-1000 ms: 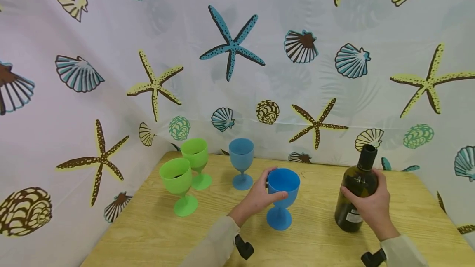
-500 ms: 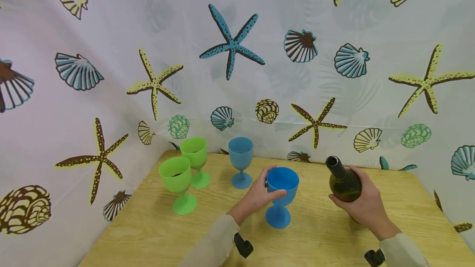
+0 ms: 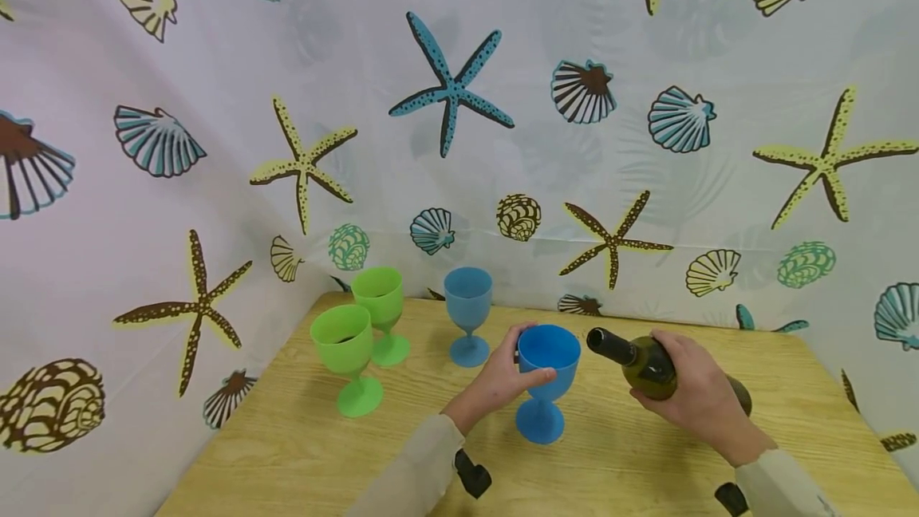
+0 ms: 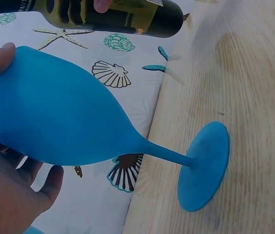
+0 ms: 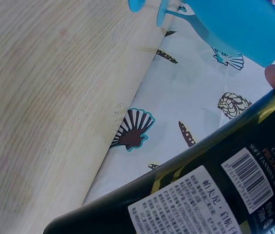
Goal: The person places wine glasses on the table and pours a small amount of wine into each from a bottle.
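Note:
My left hand (image 3: 500, 377) grips the bowl of a blue goblet (image 3: 547, 377), its thumb across the near side. In the left wrist view the goblet's round foot (image 4: 204, 165) is on the wooden table and the goblet stands upright. To the right, my right hand (image 3: 698, 391) holds a dark wine bottle (image 3: 649, 367) round its body. The bottle is tilted well over, off the table, its open mouth pointing left near the goblet's rim but apart from it. White labels (image 5: 186, 207) show on the bottle's side in the right wrist view. No liquid stream is visible.
Two green goblets (image 3: 342, 341) with dark contents stand at the left of the wooden table (image 3: 287, 453). Another blue goblet (image 3: 468, 309) stands behind, near the back edge. A white curtain (image 3: 531, 158) printed with shells and starfish hangs behind and along the sides.
The bottle stood upright on the right; my right hand has lifted it and tilted it, its neck swinging left toward the blue goblet. My left hand and that goblet have stayed put.

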A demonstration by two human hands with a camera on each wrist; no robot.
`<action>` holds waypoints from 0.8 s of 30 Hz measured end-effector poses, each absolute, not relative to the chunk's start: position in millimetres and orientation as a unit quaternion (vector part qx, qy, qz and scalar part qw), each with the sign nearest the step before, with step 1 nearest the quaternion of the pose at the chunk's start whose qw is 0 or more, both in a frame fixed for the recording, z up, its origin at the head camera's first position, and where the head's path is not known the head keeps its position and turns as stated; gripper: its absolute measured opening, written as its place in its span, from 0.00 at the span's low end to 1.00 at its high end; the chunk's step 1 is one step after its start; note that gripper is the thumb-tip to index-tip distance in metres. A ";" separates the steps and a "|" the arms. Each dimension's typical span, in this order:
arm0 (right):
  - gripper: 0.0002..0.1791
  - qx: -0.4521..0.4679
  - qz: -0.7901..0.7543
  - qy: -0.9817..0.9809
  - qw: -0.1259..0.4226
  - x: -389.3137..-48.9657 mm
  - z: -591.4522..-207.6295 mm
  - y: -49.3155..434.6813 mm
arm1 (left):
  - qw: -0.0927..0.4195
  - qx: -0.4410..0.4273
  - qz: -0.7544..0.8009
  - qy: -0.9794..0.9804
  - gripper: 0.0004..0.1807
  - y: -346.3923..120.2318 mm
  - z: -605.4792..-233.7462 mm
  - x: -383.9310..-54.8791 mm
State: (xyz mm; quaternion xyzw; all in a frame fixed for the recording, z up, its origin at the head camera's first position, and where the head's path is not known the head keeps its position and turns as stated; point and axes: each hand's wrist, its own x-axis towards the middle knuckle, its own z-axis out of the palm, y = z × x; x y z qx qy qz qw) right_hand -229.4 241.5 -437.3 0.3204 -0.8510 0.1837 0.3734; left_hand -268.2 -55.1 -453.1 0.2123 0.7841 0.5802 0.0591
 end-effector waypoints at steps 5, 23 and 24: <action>0.50 0.329 0.146 -0.857 0.368 -232.5 -436.5 242.0 | 0.057 0.218 0.582 0.781 0.41 -55.7 -453.5 -269.1; 0.53 0.332 0.050 -0.878 0.340 -240.7 -426.0 240.2 | 0.062 0.219 0.582 0.781 0.41 -57.2 -452.1 -267.7; 0.53 0.335 0.045 -0.877 0.342 -241.7 -425.2 240.3 | 0.062 0.219 0.582 0.780 0.41 -57.2 -451.7 -267.9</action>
